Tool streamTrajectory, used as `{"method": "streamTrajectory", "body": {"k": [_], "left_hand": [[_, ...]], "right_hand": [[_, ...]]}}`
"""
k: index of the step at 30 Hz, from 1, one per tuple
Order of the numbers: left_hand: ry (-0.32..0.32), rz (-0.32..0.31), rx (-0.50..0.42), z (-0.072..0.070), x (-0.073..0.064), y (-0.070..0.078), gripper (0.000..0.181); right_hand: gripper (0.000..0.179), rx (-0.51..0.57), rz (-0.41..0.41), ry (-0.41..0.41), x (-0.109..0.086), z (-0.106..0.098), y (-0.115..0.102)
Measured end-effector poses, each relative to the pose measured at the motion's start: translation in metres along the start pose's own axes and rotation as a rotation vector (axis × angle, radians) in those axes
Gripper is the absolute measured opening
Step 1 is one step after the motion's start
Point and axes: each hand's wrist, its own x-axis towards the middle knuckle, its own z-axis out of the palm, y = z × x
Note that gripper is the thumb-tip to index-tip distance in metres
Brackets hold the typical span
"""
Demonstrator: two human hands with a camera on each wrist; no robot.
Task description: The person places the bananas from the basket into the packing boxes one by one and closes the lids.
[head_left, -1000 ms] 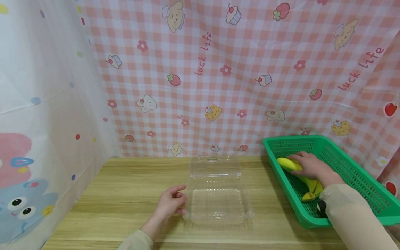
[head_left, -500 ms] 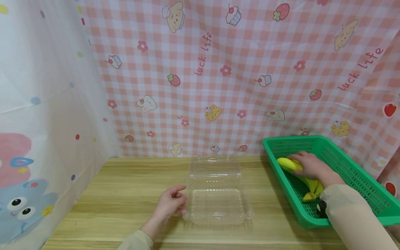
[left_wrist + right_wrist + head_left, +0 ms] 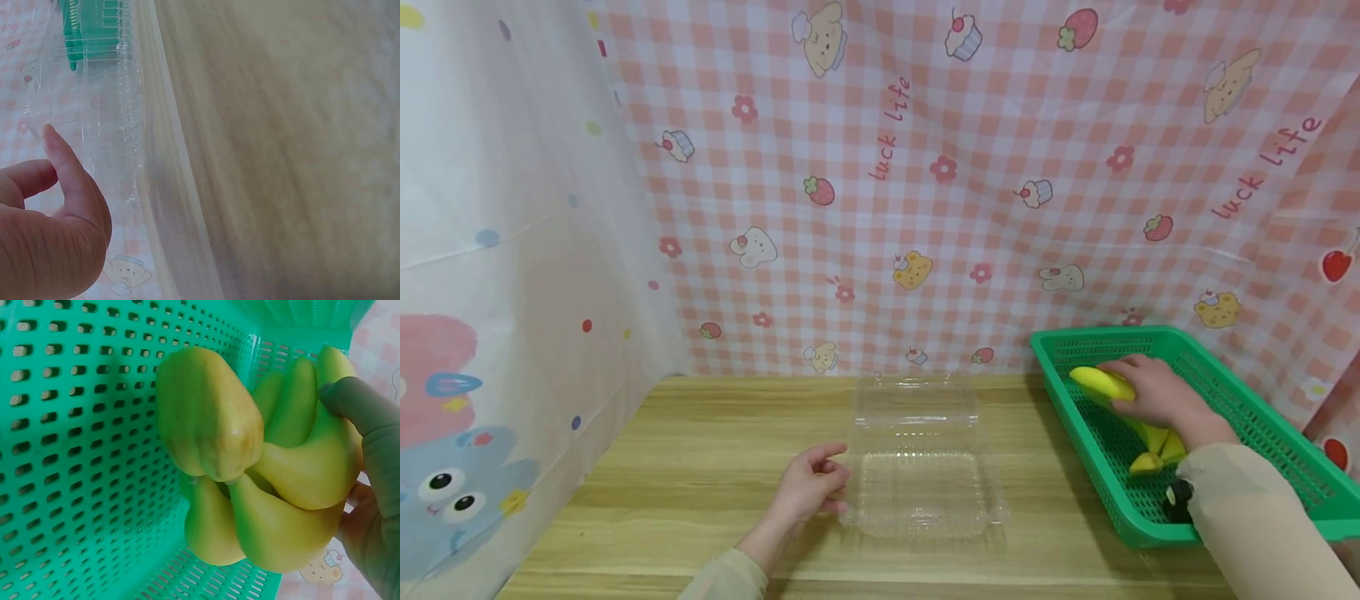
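My right hand grips a bunch of yellow bananas inside the green basket. In the right wrist view the bunch shows several fingers of fruit meeting at a thick, ridged stem end, with my thumb over the top banana. A clear plastic clamshell box stands on the table with its lid folded back. Beside its left edge is my left hand, fingers partly bent, the index finger reaching forward. In the left wrist view that fingertip overlaps the clear plastic.
The basket, with slotted walls, takes up the right end of the wooden table. A pink checked cloth hangs behind, and a white printed curtain on the left. Bare tabletop lies between the box and the basket.
My right hand has risen slightly and shifted right, lifting the far end of the bananas with it. The left hand and the box stay where they were.
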Motion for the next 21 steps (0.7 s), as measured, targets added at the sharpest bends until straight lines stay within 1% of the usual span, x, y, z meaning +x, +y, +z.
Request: {"method": "streamTrajectory", "body": {"k": [10, 18, 21], "left_hand": [[0.009, 0.004, -0.007, 0.0, 0.001, -0.001, 0.048], [0.004, -0.001, -0.007, 0.0, 0.001, -0.001, 0.049], [0.009, 0.002, -0.006, 0.0, 0.001, -0.001, 0.049]], "right_hand": [[0.056, 0.004, 0.013, 0.044, -0.002, -0.014, 0.002], [0.057, -0.002, 0.004, 0.081, -0.003, -0.024, 0.0], [0.056, -0.013, -0.012, 0.113, -0.003, -0.027, -0.003]]}}
